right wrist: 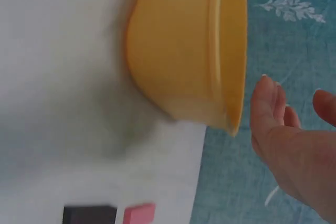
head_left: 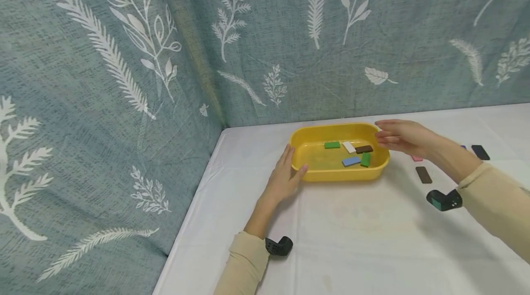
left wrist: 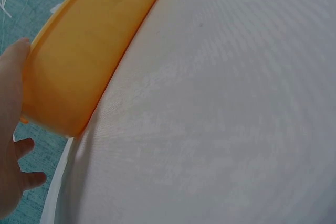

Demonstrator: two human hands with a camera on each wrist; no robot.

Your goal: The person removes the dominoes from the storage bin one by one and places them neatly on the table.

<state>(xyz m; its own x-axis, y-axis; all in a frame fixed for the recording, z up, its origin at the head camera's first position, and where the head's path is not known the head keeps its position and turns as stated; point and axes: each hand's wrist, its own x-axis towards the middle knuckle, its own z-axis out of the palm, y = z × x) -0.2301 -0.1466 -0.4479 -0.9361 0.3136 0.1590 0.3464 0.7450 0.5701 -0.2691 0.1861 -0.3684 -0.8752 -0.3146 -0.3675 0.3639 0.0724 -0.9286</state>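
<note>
A yellow plastic tub [head_left: 335, 175] stands on the white-covered table. On its floor lie two green blocks [head_left: 332, 145], a white block [head_left: 349, 147], a dark brown block [head_left: 364, 149] and a blue block [head_left: 351, 161]. My left hand [head_left: 285, 176] rests against the tub's left end, fingers extended and thumb at the near rim; in the left wrist view the thumb [left wrist: 21, 51] lies along the yellow wall. Just above the tub's right end, my right hand [head_left: 403, 137] has loosely bent fingers with nothing between them; the right wrist view shows them beyond the rim.
Right of the tub lie a brown block [head_left: 423, 175], a black block [head_left: 480, 152] and a pink block [head_left: 417, 158] partly hidden by the right arm. A bit of a blue one shows beside the arm. Leaf-patterned curtains [head_left: 290, 55] border the table's back and left.
</note>
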